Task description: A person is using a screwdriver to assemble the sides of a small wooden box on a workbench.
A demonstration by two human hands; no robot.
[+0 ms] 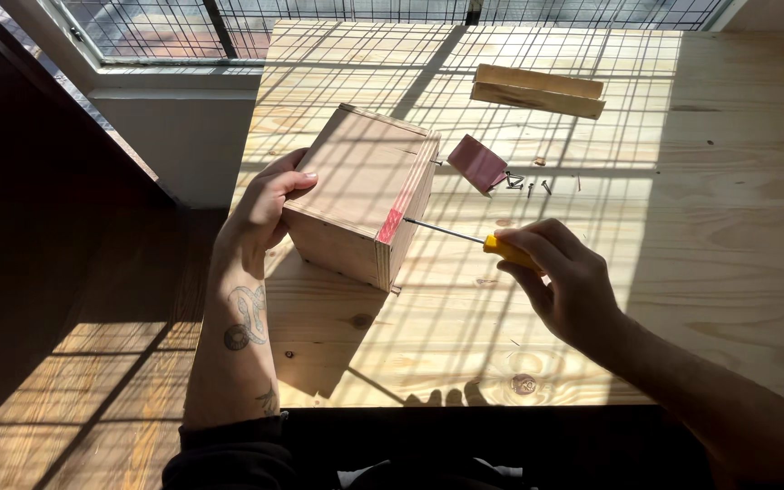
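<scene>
A small plywood box [356,186] stands tilted on the pale wooden table [682,254], near its left edge. My left hand [260,213] grips the box's left side and steadies it. My right hand [564,277] is closed around the yellow handle of a screwdriver [465,236]. Its thin metal shaft points left, and the tip touches the box's right edge beside a red patch [390,225].
A small reddish panel [476,163] lies just behind the box, with several loose screws [528,184] next to it. A wooden block [537,91] sits farther back. A window with a wire grille [319,23] runs along the far side. The floor lies to the left.
</scene>
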